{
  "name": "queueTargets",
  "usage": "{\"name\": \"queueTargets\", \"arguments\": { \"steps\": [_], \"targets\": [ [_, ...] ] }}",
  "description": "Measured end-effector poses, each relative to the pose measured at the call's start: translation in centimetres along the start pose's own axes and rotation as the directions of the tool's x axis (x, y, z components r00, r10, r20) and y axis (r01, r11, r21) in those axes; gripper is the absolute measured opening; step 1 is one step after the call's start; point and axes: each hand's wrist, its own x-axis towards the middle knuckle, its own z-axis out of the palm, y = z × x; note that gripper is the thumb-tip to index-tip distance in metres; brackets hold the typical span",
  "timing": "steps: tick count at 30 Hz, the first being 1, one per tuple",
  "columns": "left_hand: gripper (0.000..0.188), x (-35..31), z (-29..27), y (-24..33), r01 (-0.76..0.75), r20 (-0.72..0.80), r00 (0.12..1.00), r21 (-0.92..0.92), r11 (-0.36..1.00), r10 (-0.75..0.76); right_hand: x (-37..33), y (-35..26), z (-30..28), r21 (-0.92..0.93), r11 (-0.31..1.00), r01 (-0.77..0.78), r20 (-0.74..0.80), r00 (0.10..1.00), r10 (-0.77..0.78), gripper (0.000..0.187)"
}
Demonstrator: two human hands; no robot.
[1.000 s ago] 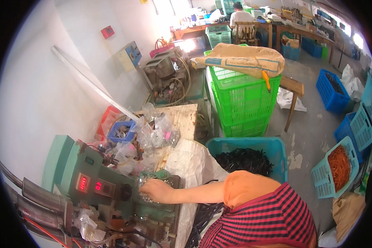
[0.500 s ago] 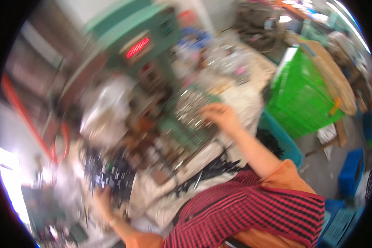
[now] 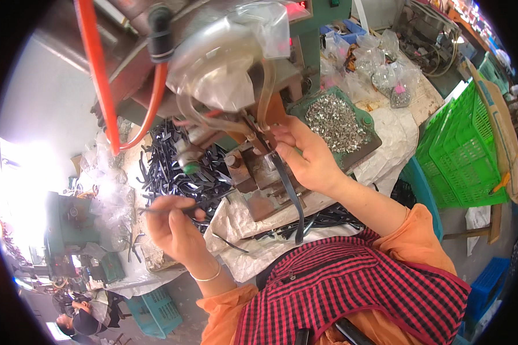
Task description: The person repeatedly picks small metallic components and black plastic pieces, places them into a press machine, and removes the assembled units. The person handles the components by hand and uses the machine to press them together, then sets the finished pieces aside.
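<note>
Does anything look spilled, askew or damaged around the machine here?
One thin black strip lies loose on the crumpled whitish sheet, apart from the heap of black strips, so it looks stray. Nothing looks plainly damaged.

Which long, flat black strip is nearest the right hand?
The curved black strip running down from the right hand toward the checked red apron; others lie farther away, one in the left hand.

Metal pieces (image 3: 336, 122) lie on the machine (image 3: 312, 57), right of the strips (image 3: 164, 167), left of the crates (image 3: 460, 150)
</note>
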Motion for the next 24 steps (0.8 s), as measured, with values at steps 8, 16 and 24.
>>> {"name": "queueTargets", "arguments": {
  "steps": [8,16,24],
  "targets": [
    [0.005,3.2,4.9,1.3,-0.19,0.09,0.979,0.075,0.979,0.183,-0.2,-2.3,1.0,0.159,0.982,-0.104,0.095,0.991,0.09,0.053],
    [0.024,-1.8,5.5,0.3,-0.785,0.707,0.573,0.327,0.526,0.415,-0.7,-0.2,-5.2,-0.503,0.864,-0.01,-0.252,0.958,-0.136,0.038],
    [0.024,-3.1,7.7,-3.2,-0.85,0.723,0.481,0.244,0.467,0.497,-1.1,4.0,-10.8,-0.714,0.689,-0.121,-0.377,0.896,-0.234,0.012]
  ]
}}
